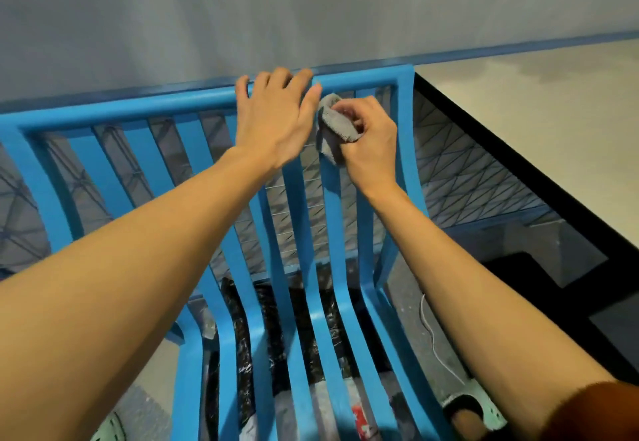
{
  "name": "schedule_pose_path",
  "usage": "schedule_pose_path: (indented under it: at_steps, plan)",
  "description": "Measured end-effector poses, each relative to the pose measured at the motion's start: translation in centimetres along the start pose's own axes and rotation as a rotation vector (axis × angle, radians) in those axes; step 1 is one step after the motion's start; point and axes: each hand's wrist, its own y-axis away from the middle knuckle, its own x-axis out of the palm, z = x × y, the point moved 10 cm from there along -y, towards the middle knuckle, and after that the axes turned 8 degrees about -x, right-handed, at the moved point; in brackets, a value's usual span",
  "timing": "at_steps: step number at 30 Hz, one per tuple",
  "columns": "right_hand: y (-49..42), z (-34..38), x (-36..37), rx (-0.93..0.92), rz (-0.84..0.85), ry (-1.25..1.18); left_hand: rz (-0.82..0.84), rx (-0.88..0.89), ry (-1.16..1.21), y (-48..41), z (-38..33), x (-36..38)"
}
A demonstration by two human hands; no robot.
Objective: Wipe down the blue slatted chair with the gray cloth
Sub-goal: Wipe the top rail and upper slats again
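Observation:
The blue slatted chair (145,150) fills the middle of the head view, its backrest slats curving down into the seat. My left hand (273,119) rests on the top rail, fingers hooked over it. My right hand (368,139) is closed on the bunched gray cloth (333,126), which is pressed against a slat on the right side of the backrest, just under the top rail. Part of the cloth is hidden in my fist.
A gray wall (311,8) with a blue baseboard stands behind the chair. A black-framed glass panel (518,150) lies to the right. Dark bags (262,323) sit under the seat. My feet in pale green sandals (473,406) stand beside the chair.

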Motion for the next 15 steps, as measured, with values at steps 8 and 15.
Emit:
schedule_pose_path:
  at_steps: [8,15]
  plan:
    - [8.4,-3.6,0.6,0.126,0.048,-0.021,-0.069,0.024,-0.107,0.4,0.0,0.9]
    - [17.9,-7.8,1.1,0.332,0.166,0.003,-0.130,0.038,-0.196,0.8,0.0,1.7]
